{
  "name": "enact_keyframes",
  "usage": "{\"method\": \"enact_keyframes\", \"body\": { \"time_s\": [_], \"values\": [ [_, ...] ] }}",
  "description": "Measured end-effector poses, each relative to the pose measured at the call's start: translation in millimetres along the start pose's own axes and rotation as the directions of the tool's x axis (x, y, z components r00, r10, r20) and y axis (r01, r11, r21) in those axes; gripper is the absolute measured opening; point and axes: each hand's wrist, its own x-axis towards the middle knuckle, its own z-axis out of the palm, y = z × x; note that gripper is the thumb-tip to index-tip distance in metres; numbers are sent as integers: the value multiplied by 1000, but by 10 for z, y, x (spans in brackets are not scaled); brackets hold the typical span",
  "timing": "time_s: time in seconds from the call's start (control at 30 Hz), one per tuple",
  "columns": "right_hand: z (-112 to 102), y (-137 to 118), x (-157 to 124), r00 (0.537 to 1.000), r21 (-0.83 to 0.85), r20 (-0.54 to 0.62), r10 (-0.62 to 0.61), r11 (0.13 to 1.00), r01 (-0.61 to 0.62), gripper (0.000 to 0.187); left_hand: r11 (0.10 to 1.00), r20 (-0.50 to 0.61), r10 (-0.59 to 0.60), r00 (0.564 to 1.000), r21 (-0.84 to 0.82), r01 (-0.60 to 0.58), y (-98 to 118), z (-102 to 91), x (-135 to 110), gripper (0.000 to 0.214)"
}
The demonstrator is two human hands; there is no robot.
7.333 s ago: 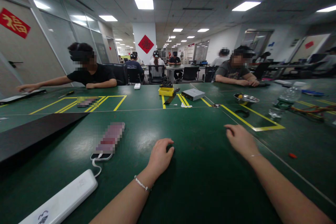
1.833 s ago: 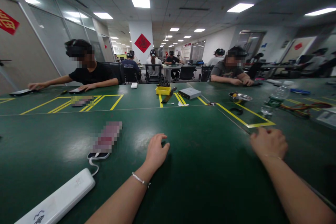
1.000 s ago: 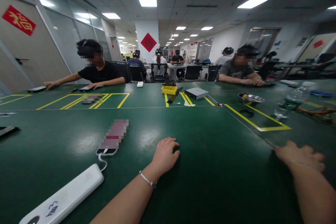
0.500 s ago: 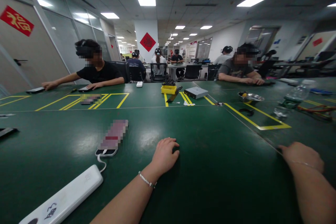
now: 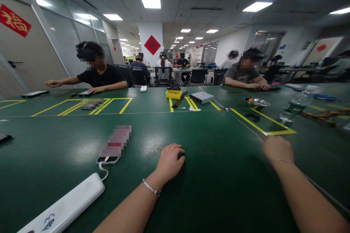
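Observation:
My left hand (image 5: 171, 162) rests palm down on the green table (image 5: 213, 174), fingers loosely bent, the thumb apart from them, and nothing in it shows. To its left lies a phone (image 5: 116, 142) with a blurred screen. A white cable (image 5: 104, 171) plugs into the phone's near end and runs toward a long white power bank (image 5: 65, 204) with handwriting on it. My right hand (image 5: 279, 149) is over the table near the corner of a yellow tape outline (image 5: 281, 132). Its fingers point away and are hidden, so I cannot see whether it holds anything.
Farther back are a yellow box (image 5: 175, 94) with black items, a grey box (image 5: 201, 97), a metal bowl (image 5: 257, 102), a black curved piece (image 5: 252, 117), a water bottle (image 5: 296, 103) and cables (image 5: 322, 117). Two people (image 5: 93, 69) sit across the table.
My right hand has moved left and slightly up, closer to the tape corner. My left hand stays in place. The person at the far left has lifted a hand off the device there.

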Motion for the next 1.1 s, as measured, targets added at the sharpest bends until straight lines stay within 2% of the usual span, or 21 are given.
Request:
{"method": "enact_keyframes", "body": {
  "time_s": [0.1,0.17,0.3,0.37,0.43,0.5,0.57,0.67,0.73,0.8,0.9,0.97,1.03,1.1],
  "values": [
    [-7,-503,-174,983,115,51,-174,979,167,28,1000,-25,17,1000,-21,-17,18,2,-3,21],
    [-42,-906,-420,945,287,77,-317,915,283,25,999,-51,28,998,-44,-30,56,1,-20,24],
    [-154,-1681,-1096,809,652,61,-585,637,412,15,994,-46,18,999,-107,-23,156,11,-76,48],
    [-191,-1929,-1364,764,746,13,-645,515,422,9,993,-19,44,999,-113,-46,181,20,-100,42],
    [-204,-2042,-1497,757,804,-17,-653,442,399,8,990,10,52,999,-129,-50,184,28,-113,34],
    [-197,-2043,-1500,749,863,20,-662,390,321,8,984,29,56,998,-172,-51,179,37,-113,32],
    [-179,-1981,-1424,699,929,113,-706,324,177,4,973,48,66,997,-226,-53,176,43,-103,32],
    [-146,-1875,-1309,594,976,201,-779,210,-55,7,956,86,76,993,-289,-48,177,36,-83,32],
    [-130,-1831,-1286,562,980,199,-803,168,-106,9,950,103,78,992,-311,-43,180,21,-77,34],
    [-127,-1813,-1303,567,986,148,-810,164,-23,7,945,119,82,990,-326,-39,183,5,-80,33],
    [-151,-1814,-1314,586,950,-12,-810,173,258,6,926,142,85,986,-377,-26,184,-8,-93,30],
    [-176,-1786,-1225,608,881,-118,-785,199,429,9,899,163,70,984,-439,9,166,-4,-90,30],
    [-189,-1658,-1006,675,789,-193,-712,296,538,12,861,165,15,986,-504,71,122,4,-66,29],
    [-166,-1358,-671,788,674,-245,-565,485,557,16,817,107,-80,991,-563,127,54,10,-19,21]
  ]
}}
